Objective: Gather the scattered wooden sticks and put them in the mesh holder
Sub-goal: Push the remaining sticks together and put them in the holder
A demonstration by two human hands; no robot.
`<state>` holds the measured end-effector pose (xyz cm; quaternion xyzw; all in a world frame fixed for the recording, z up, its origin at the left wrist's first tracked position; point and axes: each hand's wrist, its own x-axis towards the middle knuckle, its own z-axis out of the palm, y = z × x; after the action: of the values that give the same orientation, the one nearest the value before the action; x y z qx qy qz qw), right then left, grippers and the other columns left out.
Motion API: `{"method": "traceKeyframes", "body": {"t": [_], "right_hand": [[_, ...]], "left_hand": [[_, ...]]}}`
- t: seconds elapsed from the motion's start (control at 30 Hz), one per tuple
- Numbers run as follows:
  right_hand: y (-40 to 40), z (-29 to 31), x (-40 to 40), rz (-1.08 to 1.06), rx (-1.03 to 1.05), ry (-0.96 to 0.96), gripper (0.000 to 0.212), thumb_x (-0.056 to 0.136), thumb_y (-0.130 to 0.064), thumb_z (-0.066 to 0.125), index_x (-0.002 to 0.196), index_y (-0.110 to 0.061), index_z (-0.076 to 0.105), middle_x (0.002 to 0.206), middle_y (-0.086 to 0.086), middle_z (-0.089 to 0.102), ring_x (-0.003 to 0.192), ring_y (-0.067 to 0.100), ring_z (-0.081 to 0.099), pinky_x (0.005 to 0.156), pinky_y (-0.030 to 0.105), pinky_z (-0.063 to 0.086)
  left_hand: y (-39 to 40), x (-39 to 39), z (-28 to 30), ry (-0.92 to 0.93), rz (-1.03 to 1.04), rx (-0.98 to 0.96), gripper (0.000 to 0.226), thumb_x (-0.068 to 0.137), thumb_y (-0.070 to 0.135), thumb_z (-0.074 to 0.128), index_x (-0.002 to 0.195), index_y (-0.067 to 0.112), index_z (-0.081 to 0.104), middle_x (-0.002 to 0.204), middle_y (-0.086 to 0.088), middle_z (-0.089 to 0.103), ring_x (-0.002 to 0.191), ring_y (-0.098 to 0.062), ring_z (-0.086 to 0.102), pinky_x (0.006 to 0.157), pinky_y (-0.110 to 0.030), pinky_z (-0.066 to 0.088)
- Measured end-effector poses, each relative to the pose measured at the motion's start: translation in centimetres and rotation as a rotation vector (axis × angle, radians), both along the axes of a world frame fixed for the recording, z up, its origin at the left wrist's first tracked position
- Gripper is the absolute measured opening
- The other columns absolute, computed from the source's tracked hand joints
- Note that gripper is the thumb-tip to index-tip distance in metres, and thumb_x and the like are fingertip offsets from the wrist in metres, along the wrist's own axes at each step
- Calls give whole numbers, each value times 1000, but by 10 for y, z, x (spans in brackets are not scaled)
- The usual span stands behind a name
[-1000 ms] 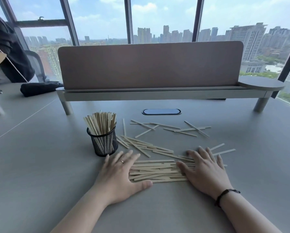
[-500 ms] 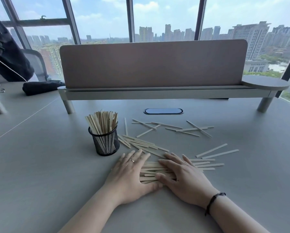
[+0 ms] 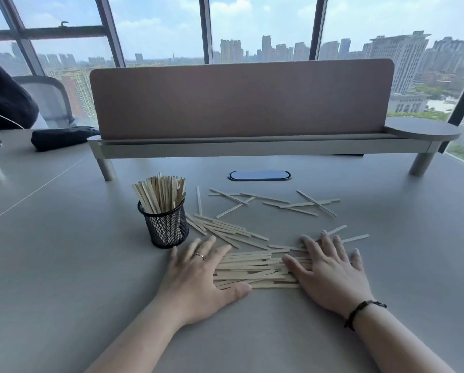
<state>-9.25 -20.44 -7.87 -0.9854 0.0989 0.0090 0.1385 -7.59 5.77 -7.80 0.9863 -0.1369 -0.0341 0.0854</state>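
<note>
A black mesh holder (image 3: 167,228) stands upright on the grey table, full of wooden sticks (image 3: 161,193). Just right of it lies a loose fan of sticks (image 3: 220,230). More scattered sticks (image 3: 279,203) lie farther back. A flat pile of sticks (image 3: 252,270) rests between my hands. My left hand (image 3: 202,278) lies flat, fingers spread, on the pile's left end. My right hand (image 3: 330,267) lies flat on its right end, also spread. Two single sticks (image 3: 354,239) poke out beyond my right fingers.
A long desk divider on a raised shelf (image 3: 252,146) crosses the table behind the sticks. An oval cable port (image 3: 259,175) sits in the table under it. A black pouch (image 3: 61,137) and another person's dark sleeve (image 3: 5,98) are at the far left.
My hands, pressed close together half a second ago, have slid apart again along the pile. The sticks between them lie spread out lengthwise. The holder has not moved.
</note>
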Motion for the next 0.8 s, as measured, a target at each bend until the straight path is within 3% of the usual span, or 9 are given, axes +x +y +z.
{"method": "traceKeyframes", "body": {"t": [0.17, 0.33, 0.43, 0.6, 0.7, 0.8], "right_hand": [[20, 2, -1, 148, 9, -21, 87, 79, -87, 13, 153, -41, 18, 167, -4, 2, 153, 13, -6, 123, 39, -4], [30, 4, -1, 159, 63, -72, 80, 83, -84, 19, 150, -41, 27, 167, -4, 9, 153, 11, 0, 123, 33, -1], [33, 2, -2, 139, 58, -82, 79, 83, -83, 17, 149, -41, 28, 166, -4, 11, 153, 12, 1, 123, 35, 0], [47, 1, -4, 196, 0, -65, 83, 83, -82, 11, 154, -39, 17, 167, -3, 6, 153, 14, -1, 123, 42, -7], [60, 0, -6, 314, 4, -138, 77, 89, -76, 14, 154, -35, 20, 165, -7, 17, 152, 9, 6, 123, 38, -4], [68, 3, -10, 412, 133, -213, 71, 91, -73, 29, 149, -34, 33, 158, -13, 34, 148, 3, 20, 121, 26, 2]], "left_hand": [[0, 2, 0, 8, -24, -28, 107, 64, 100, 30, 156, 47, 15, 170, 8, 4, 156, -12, -4, 124, -52, -4], [-5, 4, 0, -25, -10, -42, 108, 63, 100, 26, 155, 44, 21, 169, 9, 12, 155, -9, 1, 124, -53, -5], [-7, 5, -3, -67, 22, -47, 103, 67, 98, 25, 154, 43, 25, 168, 11, 16, 155, -10, 6, 124, -53, -6], [-12, 5, -4, -60, -49, -61, 103, 68, 97, 21, 156, 42, 20, 170, 7, 11, 156, -15, 5, 127, -40, 3], [-16, 4, -5, -63, -85, -88, 97, 70, 86, 23, 156, 42, 19, 170, 7, 12, 156, -14, 6, 126, -34, 8], [-18, 1, -3, -74, -110, -84, 94, 68, 71, 20, 157, 43, 15, 170, 6, 10, 155, -14, 6, 126, -33, 5]]}}
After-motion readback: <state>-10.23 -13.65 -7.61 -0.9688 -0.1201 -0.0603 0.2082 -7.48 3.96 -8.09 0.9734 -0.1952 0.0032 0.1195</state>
